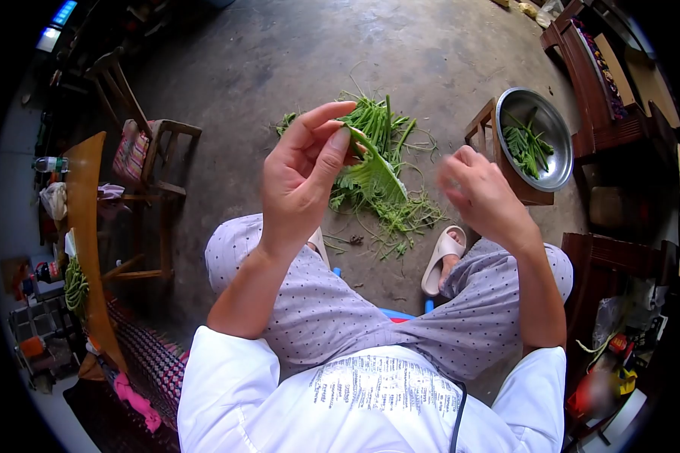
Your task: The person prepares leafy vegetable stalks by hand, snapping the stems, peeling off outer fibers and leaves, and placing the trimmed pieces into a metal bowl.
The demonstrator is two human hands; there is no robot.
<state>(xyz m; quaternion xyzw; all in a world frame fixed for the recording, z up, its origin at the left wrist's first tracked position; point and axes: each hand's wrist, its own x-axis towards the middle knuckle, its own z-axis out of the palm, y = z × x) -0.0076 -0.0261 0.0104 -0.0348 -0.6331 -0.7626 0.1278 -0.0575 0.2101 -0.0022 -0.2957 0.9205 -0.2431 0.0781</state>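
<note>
My left hand [304,166] is raised, thumb and fingers pinching the stalk of a green leaf [374,175]. The leaf hangs down to the right, its pale underside partly showing. Apart from it, on the right, is my right hand [485,192], with fingers curled in and smeared by motion. Whether anything is between those fingers cannot be made out. Below both hands, a loose heap of green stems, leaves and thin tendrils [400,215] lies on the floor between my feet.
A metal basin [561,151] holding some green leaves and stems [527,147] rests on a wooden stool [533,195] at right. A wooden chair [175,128] and a wooden table [83,196] stand at left. Dark wooden furniture [589,83] lines the right side.
</note>
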